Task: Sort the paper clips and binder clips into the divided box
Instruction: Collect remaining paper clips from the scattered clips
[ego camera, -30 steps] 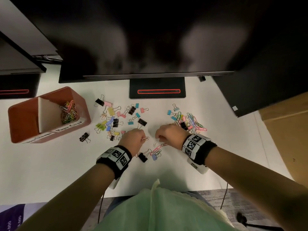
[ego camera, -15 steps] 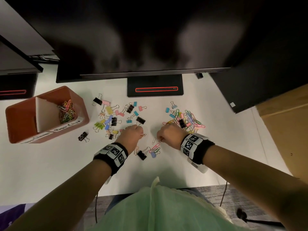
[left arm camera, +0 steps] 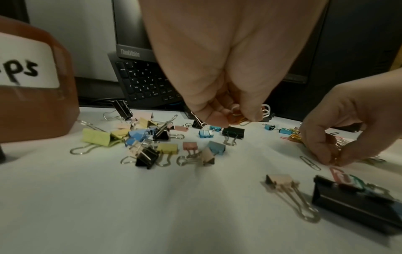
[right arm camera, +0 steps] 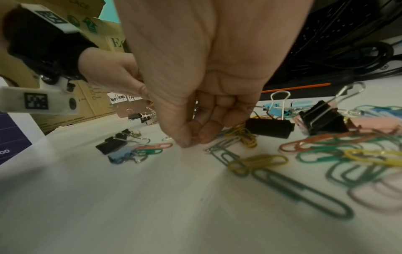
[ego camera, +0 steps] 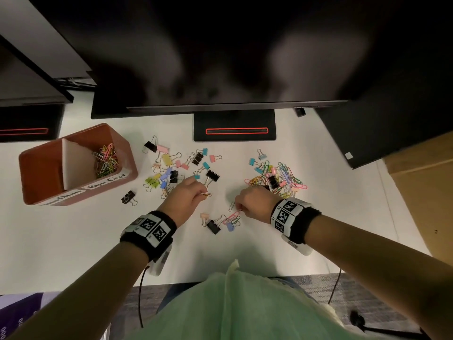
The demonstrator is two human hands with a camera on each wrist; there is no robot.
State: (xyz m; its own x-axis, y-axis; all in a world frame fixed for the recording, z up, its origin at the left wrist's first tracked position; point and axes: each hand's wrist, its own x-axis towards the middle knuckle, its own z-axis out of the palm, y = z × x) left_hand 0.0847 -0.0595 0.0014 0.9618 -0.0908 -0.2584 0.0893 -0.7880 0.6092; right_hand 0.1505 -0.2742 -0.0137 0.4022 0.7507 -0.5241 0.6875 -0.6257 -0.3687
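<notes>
A red-brown divided box (ego camera: 41, 173) stands at the left; its right compartment holds coloured paper clips (ego camera: 106, 160), and its left one looks bare. My left hand (ego camera: 186, 200) is curled round orange and white paper clips (left arm camera: 237, 116), just above the table near a spread of binder clips (ego camera: 171, 168). My right hand (ego camera: 255, 202) pinches thumb and forefinger down at the table (right arm camera: 193, 141), apparently on a small paper clip, beside a pink paper clip (ego camera: 231, 217). A mixed pile of paper clips (ego camera: 282, 177) lies behind the right hand.
Monitors overhang the back of the white desk, with a black stand base (ego camera: 235, 131) in the middle. One black binder clip (ego camera: 128, 198) lies alone near the box. A black binder clip (ego camera: 212, 227) and a peach one (ego camera: 204, 217) lie between my wrists. Cardboard (ego camera: 426, 187) stands at the right.
My left hand has drifted slightly left and away from me, still holding its clips. My right hand stays pinched at the table by the pink clip.
</notes>
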